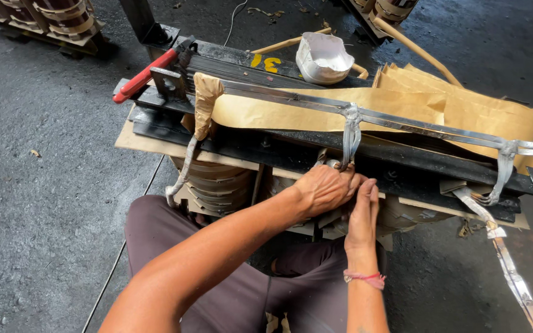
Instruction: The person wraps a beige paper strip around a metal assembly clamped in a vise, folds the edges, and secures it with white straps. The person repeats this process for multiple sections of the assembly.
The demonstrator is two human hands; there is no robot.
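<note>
A transformer core with black steel frame bars and brown wound coils stands on the floor before me. A flat metal strip runs along its top over tan insulating paper. A grey tape-wrapped lead drops from the strip at the middle. My left hand is closed around the bottom of that lead, below the frame bar. My right hand lies just beside it, fingers straight and pressed against the same spot. What lies between the fingers is hidden.
A red-handled tool lies on the left end of the frame. A white bowl-shaped cap sits at the back. Another taped lead hangs at right, a third at left. More coils stand far left on the dark concrete floor.
</note>
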